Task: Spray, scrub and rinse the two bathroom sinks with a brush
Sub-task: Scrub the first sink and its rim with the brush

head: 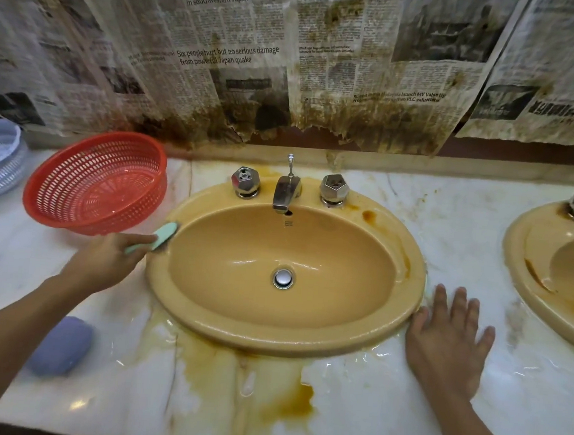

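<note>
Clutching brush at sink rim, L grip half-hides it; R grip splayed flat on counter; 2nd sink cropped.

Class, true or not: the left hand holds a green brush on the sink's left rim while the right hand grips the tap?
Not quite: the head view shows the right hand lying flat on the counter beside the sink. The rest stands.

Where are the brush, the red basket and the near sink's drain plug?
brush [167, 233], head view, on its mint-green back.
red basket [99, 185], head view, on its inner mesh wall.
drain plug [283, 278], head view, on its chrome cap.
</note>
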{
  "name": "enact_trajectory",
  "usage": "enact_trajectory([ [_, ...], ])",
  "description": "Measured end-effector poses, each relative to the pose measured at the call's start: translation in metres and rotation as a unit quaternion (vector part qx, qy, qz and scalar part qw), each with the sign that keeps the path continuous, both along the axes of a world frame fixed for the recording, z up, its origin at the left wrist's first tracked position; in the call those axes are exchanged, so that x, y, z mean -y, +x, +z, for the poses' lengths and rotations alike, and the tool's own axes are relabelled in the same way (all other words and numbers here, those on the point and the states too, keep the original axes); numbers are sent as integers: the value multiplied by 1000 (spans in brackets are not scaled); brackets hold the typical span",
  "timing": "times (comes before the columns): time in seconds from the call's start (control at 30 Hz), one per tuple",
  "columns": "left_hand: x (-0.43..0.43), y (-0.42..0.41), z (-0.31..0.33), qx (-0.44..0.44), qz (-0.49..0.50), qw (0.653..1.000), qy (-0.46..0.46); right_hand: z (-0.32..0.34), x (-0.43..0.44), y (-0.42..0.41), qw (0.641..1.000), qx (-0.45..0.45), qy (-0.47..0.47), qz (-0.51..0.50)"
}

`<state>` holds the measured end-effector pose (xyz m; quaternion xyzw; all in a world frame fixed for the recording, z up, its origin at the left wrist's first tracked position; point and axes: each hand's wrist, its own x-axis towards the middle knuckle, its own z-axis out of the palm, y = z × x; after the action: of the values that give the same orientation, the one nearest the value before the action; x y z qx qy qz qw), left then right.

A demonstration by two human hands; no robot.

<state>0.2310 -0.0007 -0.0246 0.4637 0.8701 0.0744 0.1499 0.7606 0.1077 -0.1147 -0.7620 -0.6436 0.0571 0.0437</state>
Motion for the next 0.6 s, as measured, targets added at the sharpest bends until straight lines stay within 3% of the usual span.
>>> enact_trajectory([
  [0.23, -61, 7, 12, -48, -36, 998, -31, -3, 1, 3, 1000, -4, 6, 6],
  [0.43, 21, 8, -1, -5, -23, 1000, 9, -6, -1, 2, 1000, -8, 26, 10],
  [0.6, 44, 13, -8, -50, -1, 999, -19, -5, 0, 2, 1000, -6, 24, 8],
])
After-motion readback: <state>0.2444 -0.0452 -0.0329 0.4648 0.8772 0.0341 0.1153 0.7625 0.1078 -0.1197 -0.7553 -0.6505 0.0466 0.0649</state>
